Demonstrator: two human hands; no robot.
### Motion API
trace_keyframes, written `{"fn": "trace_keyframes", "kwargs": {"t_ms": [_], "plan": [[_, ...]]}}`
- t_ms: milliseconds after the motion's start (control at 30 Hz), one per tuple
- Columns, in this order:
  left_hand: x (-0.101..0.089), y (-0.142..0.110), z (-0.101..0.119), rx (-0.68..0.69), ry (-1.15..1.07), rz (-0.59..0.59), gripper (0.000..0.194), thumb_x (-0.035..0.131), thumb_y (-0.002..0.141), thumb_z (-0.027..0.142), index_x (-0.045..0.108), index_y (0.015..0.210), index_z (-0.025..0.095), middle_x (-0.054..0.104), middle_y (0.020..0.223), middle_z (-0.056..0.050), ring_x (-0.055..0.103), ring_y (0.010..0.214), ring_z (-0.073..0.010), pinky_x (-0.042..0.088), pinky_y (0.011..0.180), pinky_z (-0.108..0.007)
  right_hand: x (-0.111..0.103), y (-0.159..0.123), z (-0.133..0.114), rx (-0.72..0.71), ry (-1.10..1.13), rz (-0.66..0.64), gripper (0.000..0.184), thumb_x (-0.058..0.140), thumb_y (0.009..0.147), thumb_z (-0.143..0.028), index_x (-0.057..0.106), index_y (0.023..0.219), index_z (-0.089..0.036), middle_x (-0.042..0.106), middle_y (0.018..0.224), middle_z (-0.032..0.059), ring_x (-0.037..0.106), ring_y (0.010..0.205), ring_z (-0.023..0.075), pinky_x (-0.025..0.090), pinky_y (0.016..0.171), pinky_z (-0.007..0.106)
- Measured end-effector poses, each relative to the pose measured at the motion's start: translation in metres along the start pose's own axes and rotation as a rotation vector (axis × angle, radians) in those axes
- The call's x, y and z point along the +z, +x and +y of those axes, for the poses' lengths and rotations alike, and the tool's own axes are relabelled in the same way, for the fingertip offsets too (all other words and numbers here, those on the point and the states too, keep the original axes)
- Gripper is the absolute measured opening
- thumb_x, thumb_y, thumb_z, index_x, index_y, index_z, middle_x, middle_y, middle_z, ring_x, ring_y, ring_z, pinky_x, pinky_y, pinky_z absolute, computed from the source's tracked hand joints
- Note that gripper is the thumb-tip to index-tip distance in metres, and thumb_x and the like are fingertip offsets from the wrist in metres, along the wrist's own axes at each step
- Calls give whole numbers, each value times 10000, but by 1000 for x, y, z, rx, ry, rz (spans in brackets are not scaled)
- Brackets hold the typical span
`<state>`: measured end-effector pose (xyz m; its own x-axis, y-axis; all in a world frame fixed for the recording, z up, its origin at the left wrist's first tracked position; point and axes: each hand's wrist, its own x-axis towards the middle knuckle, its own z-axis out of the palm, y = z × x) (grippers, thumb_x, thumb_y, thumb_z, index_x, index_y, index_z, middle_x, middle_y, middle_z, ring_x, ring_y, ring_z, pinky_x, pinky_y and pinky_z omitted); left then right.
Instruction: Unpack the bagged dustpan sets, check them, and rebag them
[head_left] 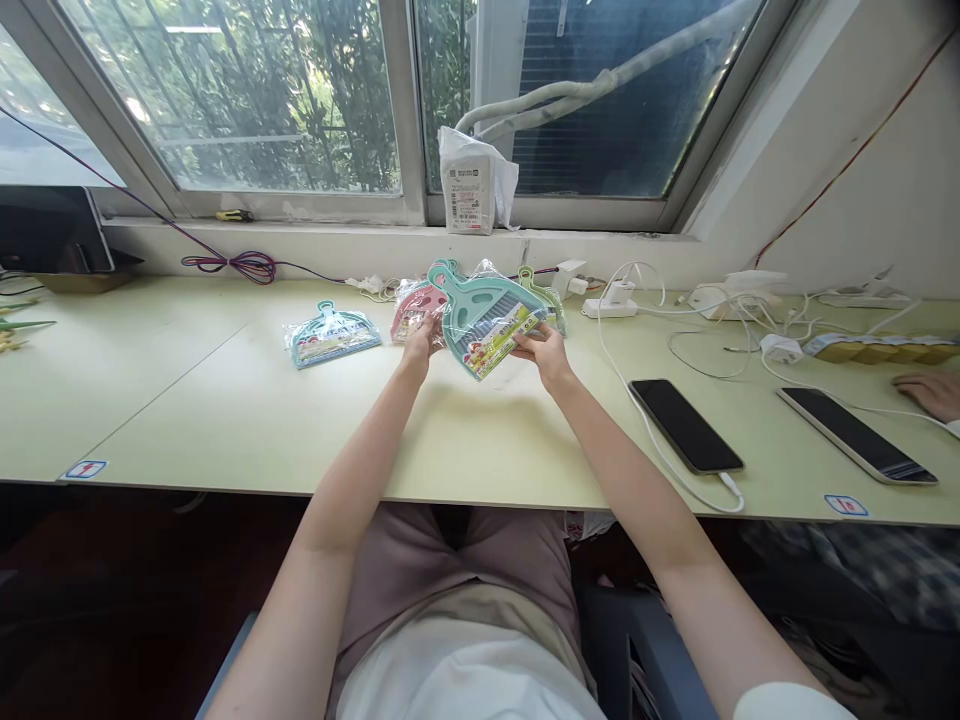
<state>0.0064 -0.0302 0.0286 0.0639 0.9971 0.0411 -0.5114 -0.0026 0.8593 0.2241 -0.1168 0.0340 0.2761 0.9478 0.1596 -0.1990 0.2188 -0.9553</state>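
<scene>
I hold a teal mini dustpan-and-brush set [484, 315] in a clear plastic pack above the pale green desk [225, 420]. My left hand [421, 343] grips its left edge, fingers closed on the wrapper. My right hand [541, 350] pinches the lower right corner by the printed label. Behind the pack lie a pink set [411, 305] and a green set [551, 298], both partly hidden. Another teal set [331, 335] lies flat on the desk to the left.
Two phones [685, 425] [856, 434] lie on the right with white cables and chargers [611, 300]. Another person's hand [930, 392] rests at the far right. A white bag [472, 182] stands on the windowsill. A dark monitor [49, 230] sits far left.
</scene>
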Motion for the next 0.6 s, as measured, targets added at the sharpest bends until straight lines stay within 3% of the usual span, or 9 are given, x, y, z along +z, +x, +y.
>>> {"fn": "trace_keyframes", "kwargs": {"t_ms": [133,233,333,500,600], "plan": [[-1,0,2,29,-37,47,519,787,773,391,602,1250,303,743,1004,-36,708,953,-225,594,772,-326,0,0,-2,-9,0,2,315,839,661,-278,631,892,-226,723,804,0,715,828,202,608,919,475],[-4,1,10,37,-47,32,486,744,803,434,624,1243,264,750,1025,-61,712,944,-217,583,790,-315,-3,1,-4,-5,-10,-25,320,846,656,-274,651,903,-215,729,820,18,721,868,228,611,912,496],[-13,4,21,67,-63,93,424,632,876,510,646,1193,229,750,1046,-84,715,949,-204,570,789,-297,-8,3,-6,-7,-15,-50,344,864,639,-294,665,906,-211,734,817,23,726,863,240,619,894,504],[-43,14,42,163,-239,379,410,299,1031,418,603,1211,211,710,1124,-93,698,962,-134,551,789,-229,-17,8,-5,-38,20,4,352,869,634,-311,660,899,-213,731,805,3,726,819,205,628,884,452],[-68,22,54,234,-272,660,372,297,1027,369,545,1259,215,660,1207,-96,665,1054,-122,531,768,-192,-20,10,-3,-50,75,63,329,844,658,-266,649,917,-213,731,838,-1,725,837,186,624,895,406]]}}
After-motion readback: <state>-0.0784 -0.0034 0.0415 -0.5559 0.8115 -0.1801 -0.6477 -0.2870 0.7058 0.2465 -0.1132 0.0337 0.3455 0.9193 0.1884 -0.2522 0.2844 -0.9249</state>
